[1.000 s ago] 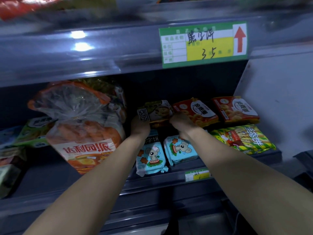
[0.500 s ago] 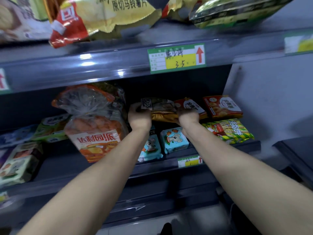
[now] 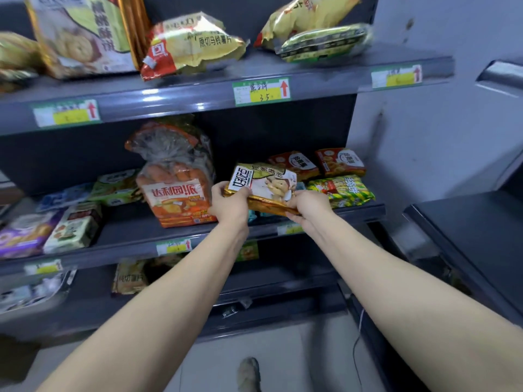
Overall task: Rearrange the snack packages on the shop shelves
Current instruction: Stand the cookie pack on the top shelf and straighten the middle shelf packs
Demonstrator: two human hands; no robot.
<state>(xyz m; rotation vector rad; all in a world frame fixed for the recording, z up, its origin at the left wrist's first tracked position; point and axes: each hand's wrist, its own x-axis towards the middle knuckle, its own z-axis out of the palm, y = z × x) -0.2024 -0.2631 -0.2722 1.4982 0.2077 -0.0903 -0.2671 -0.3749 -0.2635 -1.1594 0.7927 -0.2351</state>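
Observation:
A gold-edged snack package (image 3: 264, 183) with a white and green front hangs in front of the middle shelf (image 3: 133, 236). My left hand (image 3: 229, 203) grips its left end and my right hand (image 3: 307, 206) grips its lower right corner. Behind it on the shelf lie two red snack packs (image 3: 294, 164) and a green-yellow pack (image 3: 343, 189). A large orange bread bag (image 3: 175, 182) stands to the left of my hands. The blue packs under the held package are mostly hidden.
The top shelf (image 3: 311, 70) carries a tall biscuit bag (image 3: 82, 32), a chip bag (image 3: 189, 43) and a green pack (image 3: 322, 42). Small boxes (image 3: 73, 226) lie at the middle shelf's left. A dark counter (image 3: 467, 230) stands right. A shoe (image 3: 249, 373) shows on the floor.
Both hands have drawn the gold-edged package out from the back of the middle shelf toward me. My view has pulled back and risen, so the top shelf's goods now show.

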